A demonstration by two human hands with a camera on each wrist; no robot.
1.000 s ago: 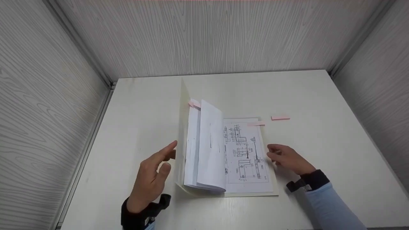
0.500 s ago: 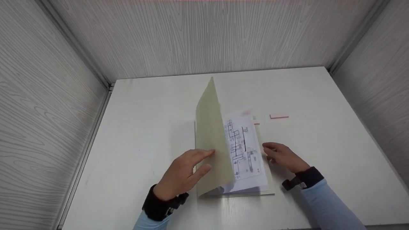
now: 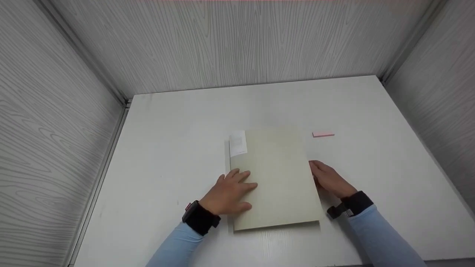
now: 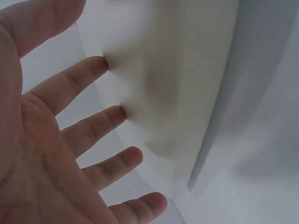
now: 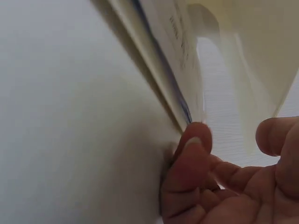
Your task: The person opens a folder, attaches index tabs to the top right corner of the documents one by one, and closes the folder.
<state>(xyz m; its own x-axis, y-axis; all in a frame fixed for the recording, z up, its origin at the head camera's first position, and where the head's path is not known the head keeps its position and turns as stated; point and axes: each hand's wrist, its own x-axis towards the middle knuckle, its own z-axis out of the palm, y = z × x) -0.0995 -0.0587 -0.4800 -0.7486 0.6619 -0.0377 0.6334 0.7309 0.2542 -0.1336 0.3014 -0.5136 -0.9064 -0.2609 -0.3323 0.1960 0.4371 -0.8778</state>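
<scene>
A cream paper folder (image 3: 278,178) with a white label (image 3: 238,143) at its upper left lies on the white table. Its front cover is over the pages. My left hand (image 3: 230,193) is on the cover's left part, fingers spread; in the left wrist view the fingertips (image 4: 119,113) touch the cream surface. At the folder's right edge is my right hand (image 3: 331,180), fingers loosely bent. From the right wrist, the lower cover and printed pages (image 5: 175,42) show by a fingertip, and the front cover (image 5: 266,42) stands a little above them. Nothing is pinched there.
A small pink sticky-note pad (image 3: 323,134) lies beyond the folder's upper right corner. Grey wood-grain panels (image 3: 237,44) enclose the white table (image 3: 167,148) at the back and both sides.
The left hand has brought the folder's cover and turned pages over from left to right, covering the printed drawing and pink tabs. The right hand has stayed near the right edge.
</scene>
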